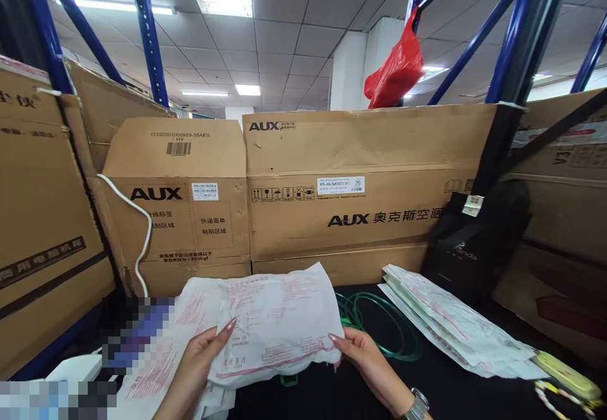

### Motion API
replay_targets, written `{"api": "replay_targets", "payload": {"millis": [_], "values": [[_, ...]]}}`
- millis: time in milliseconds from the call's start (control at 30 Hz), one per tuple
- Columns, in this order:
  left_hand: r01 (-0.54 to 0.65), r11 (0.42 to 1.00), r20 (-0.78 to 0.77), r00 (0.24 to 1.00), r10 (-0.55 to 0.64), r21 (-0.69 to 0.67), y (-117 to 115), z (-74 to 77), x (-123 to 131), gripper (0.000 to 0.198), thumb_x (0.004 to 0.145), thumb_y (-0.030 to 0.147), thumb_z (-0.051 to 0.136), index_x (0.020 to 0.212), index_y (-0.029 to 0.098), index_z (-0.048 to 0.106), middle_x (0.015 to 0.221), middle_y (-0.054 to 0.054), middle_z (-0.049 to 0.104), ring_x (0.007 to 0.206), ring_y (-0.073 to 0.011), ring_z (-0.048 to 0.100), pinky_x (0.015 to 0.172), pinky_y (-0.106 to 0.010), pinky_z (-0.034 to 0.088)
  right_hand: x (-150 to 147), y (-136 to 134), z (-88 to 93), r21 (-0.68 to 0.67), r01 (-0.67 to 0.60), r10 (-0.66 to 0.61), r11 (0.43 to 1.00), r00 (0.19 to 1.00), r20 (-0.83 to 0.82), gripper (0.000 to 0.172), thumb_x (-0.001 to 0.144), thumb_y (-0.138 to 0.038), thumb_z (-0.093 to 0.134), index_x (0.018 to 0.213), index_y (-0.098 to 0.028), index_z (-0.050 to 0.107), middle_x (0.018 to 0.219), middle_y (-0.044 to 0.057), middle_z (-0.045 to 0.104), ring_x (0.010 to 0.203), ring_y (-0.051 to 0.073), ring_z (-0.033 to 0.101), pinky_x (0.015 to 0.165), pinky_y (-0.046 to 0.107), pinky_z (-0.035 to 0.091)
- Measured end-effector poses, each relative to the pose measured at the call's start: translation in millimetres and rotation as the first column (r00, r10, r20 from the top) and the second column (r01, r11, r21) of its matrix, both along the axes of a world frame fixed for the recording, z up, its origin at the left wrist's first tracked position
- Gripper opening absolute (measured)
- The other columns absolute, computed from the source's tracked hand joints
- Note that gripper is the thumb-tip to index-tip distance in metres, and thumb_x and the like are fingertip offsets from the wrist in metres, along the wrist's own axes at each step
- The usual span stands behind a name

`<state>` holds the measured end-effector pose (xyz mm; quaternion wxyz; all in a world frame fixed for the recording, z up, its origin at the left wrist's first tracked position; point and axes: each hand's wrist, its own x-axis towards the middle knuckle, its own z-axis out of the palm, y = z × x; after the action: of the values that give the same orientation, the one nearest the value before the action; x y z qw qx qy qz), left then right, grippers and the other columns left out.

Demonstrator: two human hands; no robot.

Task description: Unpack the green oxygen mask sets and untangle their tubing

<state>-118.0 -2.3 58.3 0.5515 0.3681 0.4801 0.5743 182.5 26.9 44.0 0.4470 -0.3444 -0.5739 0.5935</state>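
Observation:
A white paper bag with red print (279,319) is stretched between my two hands above the dark table. My left hand (202,357) pinches its left edge, thumb on top. At the lower right corner my right hand (363,350) grips it between thumb and fingers; a watch is on that wrist. Under and left of my left hand lies a pile of similar white printed bags (156,357). Another stack of folded white bags (455,322) rests on the table to the right.
Behind stand AUX cardboard panels (370,148). A coiled green cord (398,319) lies behind my right hand. Yellow case with a beaded strap (566,374) sits at right, below a black bag (462,243). A white cable (145,236) hangs at left; a red plastic bag (396,69) hangs above.

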Motion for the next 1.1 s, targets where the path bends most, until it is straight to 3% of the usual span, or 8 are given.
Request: {"api": "replay_targets", "payload": {"millis": [233, 367, 433, 533, 667, 833, 967, 1100], "values": [[-0.166, 0.974, -0.201, 0.960, 0.195, 0.152, 0, 1.5, 12, 0.040, 0.051, 0.054, 0.073, 0.049, 0.015, 0.065, 0.049, 0.001, 0.061, 0.052, -0.0148, 0.054, 0.053, -0.022, 0.043, 8, 12, -4.2, 0.080, 0.207, -0.215, 0.975, 0.969, 0.124, 0.042, 0.065, -0.056, 0.065, 0.057, -0.015, 0.058, 0.048, 0.000, 0.056, 0.042, 0.010, 0.044, 0.045, 0.023, 0.034], [-0.133, 0.989, 0.002, 0.991, 0.133, 0.072, 1, 2.0, 7, 0.036, 0.048, 0.043, 0.080, 0.072, 0.018, 0.070, 0.066, -0.001, 0.070, 0.064, -0.0188, 0.062, 0.063, -0.026, 0.048, 17, 4, 5.5, 0.035, 0.049, -0.053, 0.998, 0.991, 0.122, 0.036, 0.069, -0.049, 0.065, 0.065, -0.014, 0.063, 0.054, 0.000, 0.059, 0.047, 0.011, 0.048, 0.048, 0.023, 0.038], [-0.175, 0.984, 0.137, 0.976, 0.170, 0.025, 1, 4.3, 3, 0.039, 0.046, 0.034, 0.083, 0.080, 0.019, 0.069, 0.071, -0.002, 0.072, 0.070, -0.0192, 0.064, 0.066, -0.025, 0.049, 18, -2, 10.1, 0.000, -0.073, 0.072, 0.997, 0.989, 0.127, 0.033, 0.071, -0.047, 0.064, 0.070, -0.013, 0.066, 0.058, 0.000, 0.061, 0.049, 0.011, 0.050, 0.051, 0.024, 0.040], [-0.215, 0.976, 0.182, 0.961, 0.208, 0.020, 1, 6.3, -1, 0.040, 0.046, 0.027, 0.083, 0.082, 0.017, 0.068, 0.072, -0.003, 0.072, 0.074, -0.0187, 0.065, 0.066, -0.022, 0.048, 17, -6, 14.1, 0.009, -0.170, 0.167, 0.985, 0.979, 0.115, 0.032, 0.075, -0.044, 0.061, 0.082, -0.014, 0.068, 0.071, 0.003, 0.065, 0.063, 0.015, 0.057, 0.063, 0.027, 0.044], [-0.068, 0.997, 0.107, 0.992, 0.064, 0.032, 0, 2.5, 1, 0.037, 0.052, 0.030, 0.081, 0.082, 0.015, 0.067, 0.069, -0.004, 0.072, 0.069, -0.0193, 0.066, 0.065, -0.024, 0.048, 14, -6, 13.0, -0.015, -0.111, 0.111, 0.994, 0.993, 0.025, 0.039, 0.074, -0.047, 0.062, 0.098, -0.016, 0.066, 0.084, 0.006, 0.067, 0.082, 0.021, 0.060, 0.079, 0.035, 0.044], [0.208, 0.977, -0.046, 0.978, -0.206, 0.055, 0, -3.4, 9, 0.031, 0.057, 0.037, 0.077, 0.073, 0.012, 0.069, 0.068, -0.007, 0.071, 0.064, -0.0192, 0.064, 0.063, -0.025, 0.047, 11, -3, 6.2, -0.143, 0.010, -0.020, 0.990, 0.998, -0.067, 0.038, 0.072, -0.048, 0.063, 0.089, -0.014, 0.068, 0.076, 0.007, 0.068, 0.072, 0.020, 0.061, 0.071, 0.033, 0.046], [0.188, 0.980, -0.106, 0.978, -0.181, 0.064, 2, -2.9, 13, 0.034, 0.052, 0.041, 0.079, 0.068, 0.014, 0.068, 0.066, -0.006, 0.070, 0.068, -0.0202, 0.063, 0.064, -0.026, 0.046, 9, 0, 1.5, -0.148, 0.058, -0.066, 0.987, 0.997, -0.050, 0.036, 0.068, -0.048, 0.067, 0.079, -0.014, 0.069, 0.074, 0.005, 0.067, 0.069, 0.018, 0.059, 0.063, 0.028, 0.044], [0.107, 0.990, -0.107, 0.989, -0.097, 0.089, 4, -5.1, 12, 0.035, 0.050, 0.044, 0.078, 0.059, 0.014, 0.063, 0.058, -0.001, 0.064, 0.058, -0.0132, 0.057, 0.057, -0.020, 0.042, 8, 1, -1.5, -0.151, 0.038, -0.044, 0.988, 0.998, -0.037, 0.035, 0.067, -0.048, 0.068, 0.075, -0.014, 0.069, 0.072, 0.004, 0.066, 0.064, 0.016, 0.056, 0.059, 0.025, 0.042]]}}
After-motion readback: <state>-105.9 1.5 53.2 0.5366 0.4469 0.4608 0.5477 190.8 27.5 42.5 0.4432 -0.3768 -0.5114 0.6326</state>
